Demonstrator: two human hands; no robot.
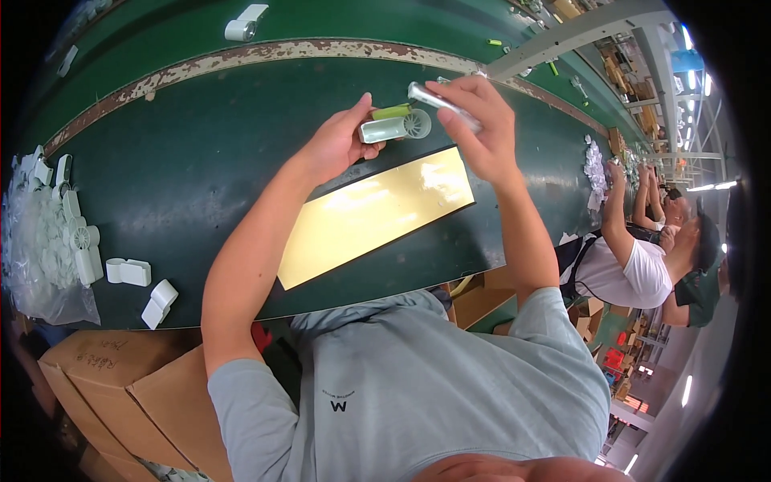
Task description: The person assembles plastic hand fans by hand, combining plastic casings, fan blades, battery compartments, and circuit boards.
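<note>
A pale, open fan housing (384,130) with a round slatted vent at its right end lies in my left hand (337,146), fingers curled round its left end. Along its far edge is a lime-green cylinder (391,112) that looks like a battery. My right hand (488,127) pinches a long, whitish rounded piece (434,98) between thumb and fingers, just right of the housing. Its kind is partly hidden by the fingers. A glossy yellow sheet with dark edges (361,225) lies on the green bench (193,145) below both hands.
At the left, a clear plastic bag (48,249) spills pale fan parts; two loose white parts (128,271) (161,304) lie beside it. Cardboard boxes (136,386) stand below. Beyond a worn ledge (265,55) lies another white part (246,24). Co-workers (634,257) sit along the right.
</note>
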